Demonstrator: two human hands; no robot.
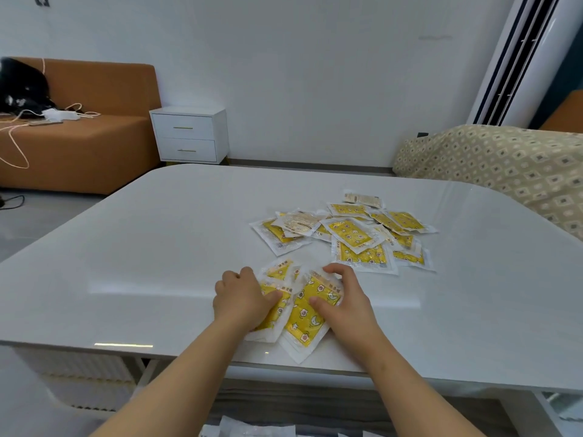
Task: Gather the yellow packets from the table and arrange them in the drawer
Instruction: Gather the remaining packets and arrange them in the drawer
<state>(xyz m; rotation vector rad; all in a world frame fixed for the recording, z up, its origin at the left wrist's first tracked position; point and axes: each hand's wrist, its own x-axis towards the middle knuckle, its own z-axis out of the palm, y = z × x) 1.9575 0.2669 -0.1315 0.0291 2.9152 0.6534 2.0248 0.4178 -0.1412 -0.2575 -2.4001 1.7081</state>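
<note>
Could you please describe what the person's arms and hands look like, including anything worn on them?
The left forearm and right forearm are bare as far as the picture shows; no sleeve comes into view. The left hand and right hand wear no gloves, and no ring, watch or bracelet is visible. No markings show on either arm.

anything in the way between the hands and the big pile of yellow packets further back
Nothing visible. Only bare table lies between the big pile and the left hand and right hand, which hold a small bunch near the front edge.
</note>
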